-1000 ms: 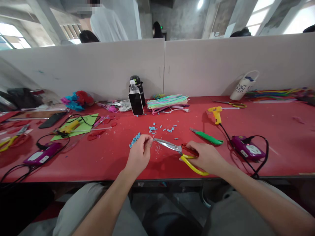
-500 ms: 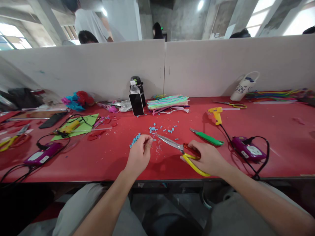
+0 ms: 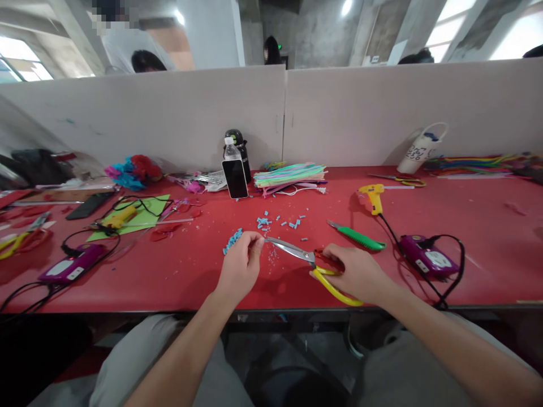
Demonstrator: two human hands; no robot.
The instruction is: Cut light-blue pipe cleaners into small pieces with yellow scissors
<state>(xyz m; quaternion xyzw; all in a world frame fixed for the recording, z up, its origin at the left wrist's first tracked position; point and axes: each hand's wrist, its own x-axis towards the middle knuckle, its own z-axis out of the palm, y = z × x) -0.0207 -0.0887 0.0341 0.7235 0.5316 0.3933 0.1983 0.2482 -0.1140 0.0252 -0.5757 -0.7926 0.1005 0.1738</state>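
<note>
My right hand (image 3: 354, 271) is closed on a pair of scissors (image 3: 303, 254) with one red and one yellow handle. The blades point left, and their tips meet the fingertips of my left hand (image 3: 242, 260). Those left fingers are pinched together; whatever small piece they hold is mostly hidden. Beside the left hand lies a heap of small blue pieces (image 3: 232, 241). Beyond the scissor tips are more scattered blue pieces (image 3: 263, 222), and tiny pale clippings (image 3: 272, 257) dot the table below the blades.
A green utility knife (image 3: 360, 237) lies right of the scissors. Farther right are a yellow glue gun (image 3: 374, 199) and a purple power strip (image 3: 428, 257) with a cable. A phone (image 3: 235, 179) leans on bottles behind; pipe cleaners (image 3: 291, 176) lie beside it on the red table (image 3: 169, 288).
The scissors have shifted slightly left, bringing their tips to my left fingertips. My left hand stays almost still. In the background, a person in white has moved left.
</note>
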